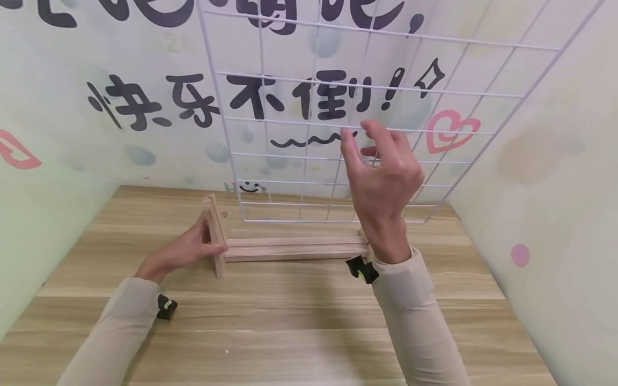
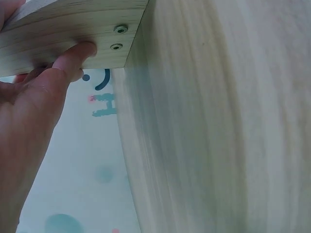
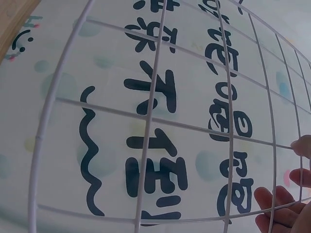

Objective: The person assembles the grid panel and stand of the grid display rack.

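A white wire grid panel slants up from close behind a pale wooden stand. My right hand is at the panel, thumb and fingers curled at its wires. From the right wrist view, several fingertips show among the wires of the grid. Down on the left, my left hand grips the upright end board of the stand, thumb on the near side and fingers behind. Two metal screws show in that board in the left wrist view. My right forearm partly hides the stand's other end.
The wood-grain tabletop runs back to a printed wall with dark lettering. Side walls rise at the left and right. A tiny white speck lies near the front of the table.
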### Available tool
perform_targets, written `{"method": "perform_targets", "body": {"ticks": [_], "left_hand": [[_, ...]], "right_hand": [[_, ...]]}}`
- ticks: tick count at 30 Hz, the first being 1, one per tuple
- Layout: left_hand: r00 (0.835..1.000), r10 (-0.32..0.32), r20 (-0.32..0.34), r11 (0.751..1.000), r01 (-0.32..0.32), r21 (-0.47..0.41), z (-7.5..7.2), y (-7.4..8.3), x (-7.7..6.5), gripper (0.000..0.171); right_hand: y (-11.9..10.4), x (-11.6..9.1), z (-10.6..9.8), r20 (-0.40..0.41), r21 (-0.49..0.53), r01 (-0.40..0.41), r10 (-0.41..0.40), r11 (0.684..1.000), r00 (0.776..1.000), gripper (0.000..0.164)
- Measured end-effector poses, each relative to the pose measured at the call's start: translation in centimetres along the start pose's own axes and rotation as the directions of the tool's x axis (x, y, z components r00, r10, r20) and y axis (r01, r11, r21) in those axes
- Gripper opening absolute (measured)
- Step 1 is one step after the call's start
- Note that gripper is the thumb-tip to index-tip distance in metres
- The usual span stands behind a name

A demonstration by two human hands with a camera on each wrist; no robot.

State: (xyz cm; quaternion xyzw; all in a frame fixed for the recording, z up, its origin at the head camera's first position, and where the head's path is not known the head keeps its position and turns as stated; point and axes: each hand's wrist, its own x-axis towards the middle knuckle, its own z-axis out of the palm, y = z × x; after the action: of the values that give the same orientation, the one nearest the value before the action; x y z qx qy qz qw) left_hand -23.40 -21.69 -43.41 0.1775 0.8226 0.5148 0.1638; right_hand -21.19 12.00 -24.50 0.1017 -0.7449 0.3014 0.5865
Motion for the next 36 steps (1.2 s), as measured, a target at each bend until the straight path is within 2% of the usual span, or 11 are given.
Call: {"method": "perform_targets", "body": {"ticks": [6,11,17,26,32,36], "left_hand": [[1.0,0.023,-0.005,1.0,-0.023,-0.013,0.1,-0.2,0.5,0.105],[1.0,0.014,0.0,1.0,-0.014,-0.014,0.1,-0.2,0.8,0.106],[0.999,0.034,0.008,0.998,-0.034,-0.049,0.2,-0.3,1.1,0.106],[1.0,0.006,0.01,0.999,-0.005,-0.039,0.3,-0.1,0.9,0.107],[1.0,0.02,0.019,0.997,-0.018,-0.079,0.3,-0.3,1.0,0.108],[1.0,0.014,0.019,0.997,-0.012,-0.072,0.3,-0.3,1.0,0.107]], "right_hand": [[-0.1,0.1,0.2,0.007,0.002,-0.012,0.012,1.0,1.0,0.029],[-0.2,0.2,0.3,0.005,0.003,-0.031,0.031,1.0,1.0,0.028],[-0.3,0.3,0.4,-0.007,-0.008,-0.018,0.018,1.0,1.0,0.031],[-0.9,0.6,0.6,-0.012,0.014,-0.015,0.016,1.0,1.0,0.032],[-1.1,0.9,1.1,-0.031,0.013,0.012,-0.012,1.0,0.999,0.031],[-1.3,1.1,1.4,-0.03,0.013,0.011,-0.011,1.0,0.999,0.031]]}}
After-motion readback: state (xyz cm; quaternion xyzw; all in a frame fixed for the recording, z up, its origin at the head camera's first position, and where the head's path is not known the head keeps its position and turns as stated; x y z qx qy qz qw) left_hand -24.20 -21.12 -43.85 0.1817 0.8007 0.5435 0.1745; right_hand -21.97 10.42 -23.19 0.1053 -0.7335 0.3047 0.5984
